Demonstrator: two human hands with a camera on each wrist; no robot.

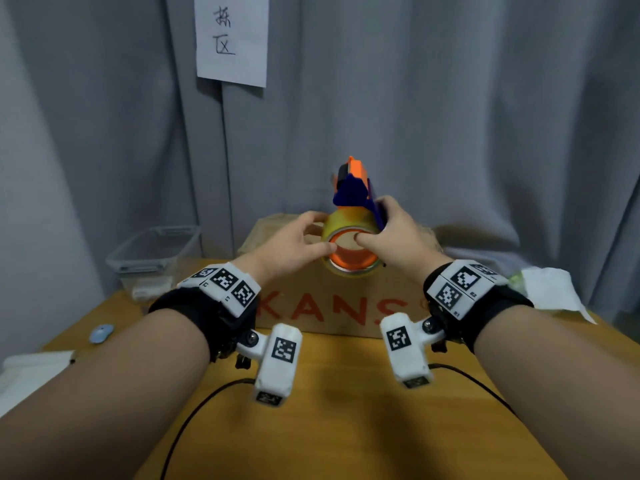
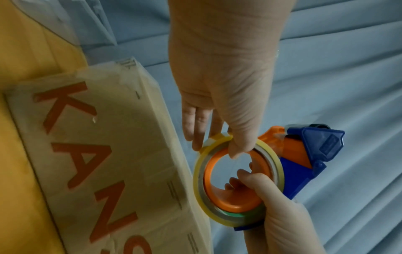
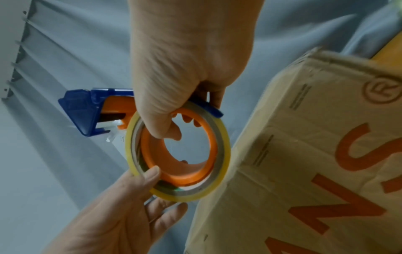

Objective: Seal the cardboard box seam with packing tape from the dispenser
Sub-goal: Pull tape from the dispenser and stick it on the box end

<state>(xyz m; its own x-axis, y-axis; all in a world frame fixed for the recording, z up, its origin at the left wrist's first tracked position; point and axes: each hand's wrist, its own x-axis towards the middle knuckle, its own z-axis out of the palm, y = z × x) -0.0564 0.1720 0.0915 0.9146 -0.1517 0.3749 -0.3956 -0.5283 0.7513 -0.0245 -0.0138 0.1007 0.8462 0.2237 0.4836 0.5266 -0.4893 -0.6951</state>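
Above the box, both hands on the tape dispenser.
Head view: over the cardboard box [image 1: 332,306] on the worktop [image 1: 346,427], the tape dispenser [image 1: 353,216] is held up, its blue and orange head at 12 o'clock. The right hand [image 1: 398,237] grips it, thumb hooked inside the orange core; the left hand [image 1: 294,242] touches the tape roll [image 1: 341,225] from 9 o'clock with loosely spread fingers, a plastic tub [image 1: 152,258] lying further off at 9 o'clock. Left wrist view: the left hand [image 2: 219,96] has its thumb over the roll's [image 2: 201,173] rim at 12 o'clock and its fingers behind; the box [image 2: 104,154] is at 9 o'clock. Right wrist view: the right hand [image 3: 187,68] is clamped on the dispenser [image 3: 87,110], with the left hand [image 3: 121,216] at 7 o'clock pinching the roll [image 3: 224,154] and the box [image 3: 315,171] at 3 o'clock.
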